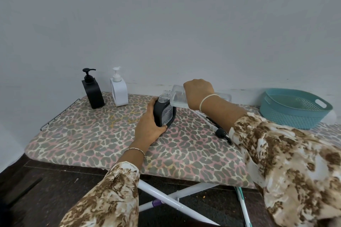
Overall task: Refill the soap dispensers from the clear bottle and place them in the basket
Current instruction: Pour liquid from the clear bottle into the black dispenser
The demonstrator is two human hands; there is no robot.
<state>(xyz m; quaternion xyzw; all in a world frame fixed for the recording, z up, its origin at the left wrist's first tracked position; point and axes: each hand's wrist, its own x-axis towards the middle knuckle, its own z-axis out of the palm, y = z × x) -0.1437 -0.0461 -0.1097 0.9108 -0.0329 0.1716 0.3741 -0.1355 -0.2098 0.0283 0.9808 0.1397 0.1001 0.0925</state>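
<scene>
Left hand [150,127] grip wrapped around open black dispenser [164,114], cap off, standing on worktop [92,134] mid-scene, tilted slightly. Right hand [198,93] grip clenched on clear bottle [177,97], tipped sideways, neck pointing left, its mouth just above and beside the dispenser's open neck. Some clear liquid visible low in the bottle; can't tell if any is flowing. Black pump [220,131] lies on worktop right of the dispenser, partly hidden by right sleeve [276,153]. Far left: second black dispenser [92,92] and white dispenser [119,91], both upright with pumps on, side by side near the wall [166,24], apart from each other. Teal basket [295,108] at far right of worktop, well apart from the hands, nothing seen inside. Worktop has leopard-print cover, white crossed legs [175,199] below. Band on right wrist, bracelet on left.
</scene>
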